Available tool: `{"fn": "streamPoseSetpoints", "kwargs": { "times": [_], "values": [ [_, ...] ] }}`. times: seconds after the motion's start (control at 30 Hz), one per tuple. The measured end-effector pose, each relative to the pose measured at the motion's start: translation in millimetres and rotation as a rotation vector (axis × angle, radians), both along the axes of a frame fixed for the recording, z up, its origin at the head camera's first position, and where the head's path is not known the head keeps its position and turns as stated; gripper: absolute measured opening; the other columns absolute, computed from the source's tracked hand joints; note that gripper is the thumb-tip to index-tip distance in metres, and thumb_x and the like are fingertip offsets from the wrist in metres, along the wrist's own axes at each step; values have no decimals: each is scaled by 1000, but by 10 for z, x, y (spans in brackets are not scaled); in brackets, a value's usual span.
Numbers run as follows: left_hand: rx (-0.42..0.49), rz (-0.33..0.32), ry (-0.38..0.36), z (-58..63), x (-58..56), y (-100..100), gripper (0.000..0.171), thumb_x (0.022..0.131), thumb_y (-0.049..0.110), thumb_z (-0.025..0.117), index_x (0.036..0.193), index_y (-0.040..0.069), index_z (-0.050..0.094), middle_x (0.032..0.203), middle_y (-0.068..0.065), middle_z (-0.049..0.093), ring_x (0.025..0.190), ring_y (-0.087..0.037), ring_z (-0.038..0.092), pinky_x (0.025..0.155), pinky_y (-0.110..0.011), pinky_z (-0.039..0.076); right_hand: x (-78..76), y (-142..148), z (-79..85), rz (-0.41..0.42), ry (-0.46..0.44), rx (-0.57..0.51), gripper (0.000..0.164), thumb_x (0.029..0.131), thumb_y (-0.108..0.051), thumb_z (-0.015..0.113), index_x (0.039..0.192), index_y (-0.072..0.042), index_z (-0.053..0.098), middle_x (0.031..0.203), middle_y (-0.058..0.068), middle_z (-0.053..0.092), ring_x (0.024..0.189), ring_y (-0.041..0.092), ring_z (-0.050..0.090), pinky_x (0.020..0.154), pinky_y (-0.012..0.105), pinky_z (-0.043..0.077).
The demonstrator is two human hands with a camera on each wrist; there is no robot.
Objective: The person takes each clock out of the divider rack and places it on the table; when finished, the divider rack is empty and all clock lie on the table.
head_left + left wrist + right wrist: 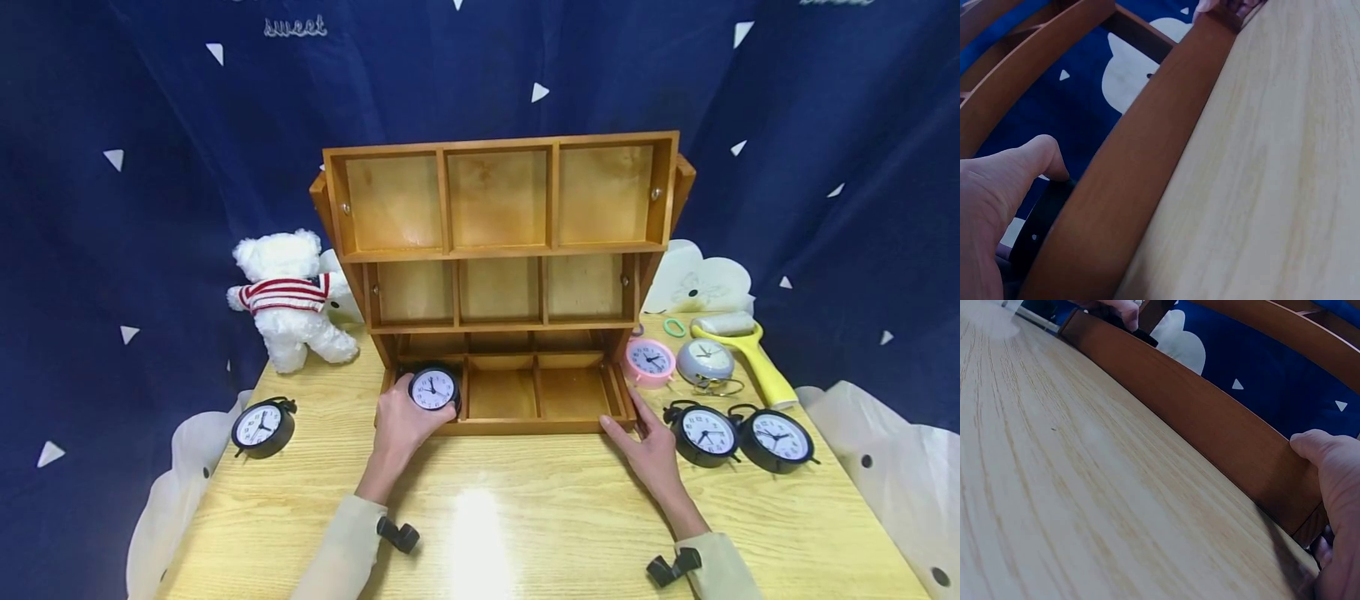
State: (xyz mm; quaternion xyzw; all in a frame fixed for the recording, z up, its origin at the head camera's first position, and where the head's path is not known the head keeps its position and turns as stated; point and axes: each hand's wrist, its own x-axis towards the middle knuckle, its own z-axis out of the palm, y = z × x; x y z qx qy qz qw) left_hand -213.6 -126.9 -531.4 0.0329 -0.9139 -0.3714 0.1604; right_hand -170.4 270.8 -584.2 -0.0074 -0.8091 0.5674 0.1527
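Observation:
A black round alarm clock with a white dial lies face up in the bottom-left compartment of a wooden tiered storage box. My left hand grips this clock by its sides, thumb at the near right edge. In the left wrist view, the clock's dark rim shows just behind the box's front wall. My right hand holds the bottom tray's front right corner. Its thumb rests on the front wall's upper edge, with other fingers around the right side, as the right wrist view shows the hand.
Right of the box are a pink clock, a grey clock, two black alarm clocks and a yellow-handled lint roller. At left are another black alarm clock and a white teddy bear. The box's upper tiers overhang the bottom tray.

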Motion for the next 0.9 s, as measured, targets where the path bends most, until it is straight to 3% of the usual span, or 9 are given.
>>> {"fn": "streamPoseSetpoints", "kwargs": {
  "times": [0.23,0.43,0.6,0.73,0.9],
  "values": [
    [32,-27,9,115,27,-37,72,60,41,95,116,4,68,100,-15,75,92,-32,73,76,-46,64,-3,-9,17,8,-6,-11,77,93,-15,81,159,-7,43,159,22,45,143,37,46,103,4,37],
    [57,-19,6,278,86,-94,72,59,39,96,116,6,69,100,-16,77,92,-31,74,77,-46,65,106,-101,299,22,-30,0,75,94,-11,80,157,2,42,157,29,44,141,42,46,103,4,39],
    [33,-20,38,422,133,-173,63,61,40,95,108,7,70,94,-12,77,88,-29,74,75,-45,64,158,-136,403,34,-24,23,73,96,-9,77,157,6,40,156,35,41,142,46,44,105,7,39],
    [30,-26,56,540,191,-263,62,61,39,95,108,6,70,94,-12,77,88,-29,74,76,-46,63,138,-124,365,21,-36,22,74,95,-11,79,156,4,42,157,29,44,141,43,46,103,5,39],
    [4,11,46,654,272,-417,60,62,39,94,107,7,71,94,-11,76,88,-30,73,76,-48,62,41,-46,122,10,-29,21,76,94,-13,80,159,-3,42,159,24,44,142,39,46,102,2,37]
  ]
}}
